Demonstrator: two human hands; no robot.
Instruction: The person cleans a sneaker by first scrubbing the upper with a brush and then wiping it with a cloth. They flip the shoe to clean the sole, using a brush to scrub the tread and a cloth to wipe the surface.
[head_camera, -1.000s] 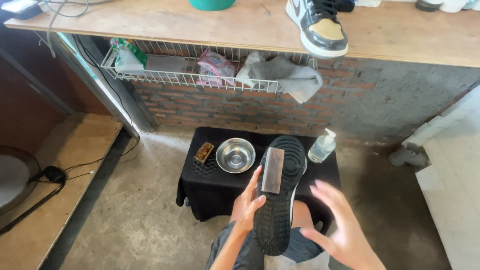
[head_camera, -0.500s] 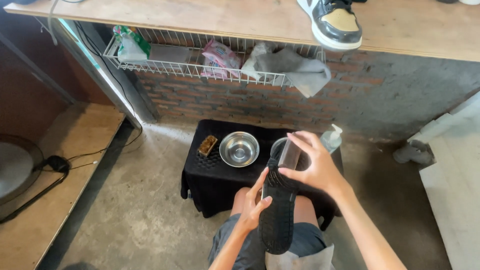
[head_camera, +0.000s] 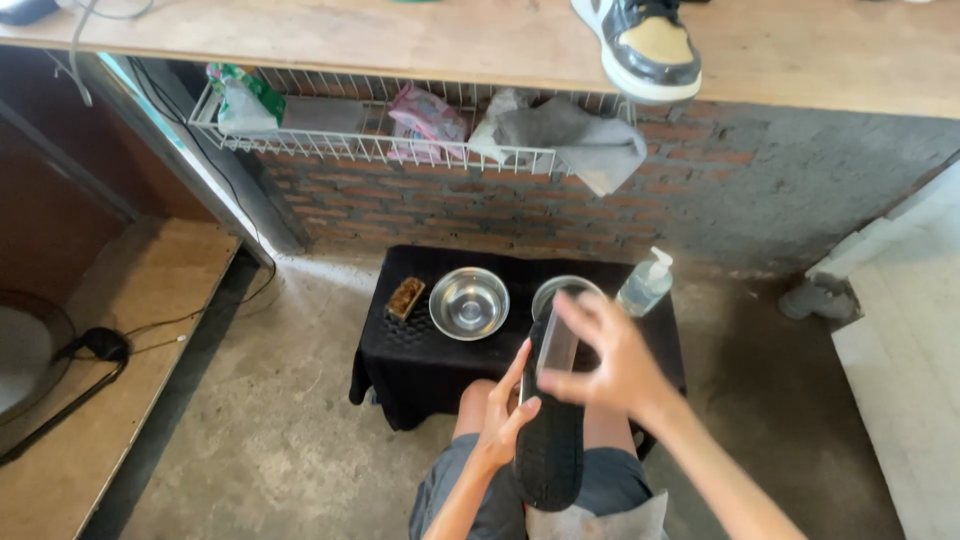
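Observation:
A black shoe (head_camera: 548, 450) is held sole-up over my lap, its toe pointing away from me. My left hand (head_camera: 503, 418) grips its left edge near the middle. My right hand (head_camera: 608, 358) is wrapped over the toe end, fingers curled across a grey rectangular piece (head_camera: 556, 347) that lies on the sole. Whether the right fingers pinch that piece or only the shoe, I cannot tell.
In front of my knees stands a low table under a black cloth (head_camera: 400, 365), bearing a steel bowl (head_camera: 468, 302), a second bowl (head_camera: 560, 288), a pump bottle (head_camera: 645, 283) and a small brown block (head_camera: 405, 297). Above are a wire basket (head_camera: 330, 148), a grey cloth (head_camera: 580, 140) and a sneaker (head_camera: 640, 45) on a wooden counter.
My right hand came from open at the lower right up onto the shoe's toe end. The shoe has dropped slightly lower and tilted toward me.

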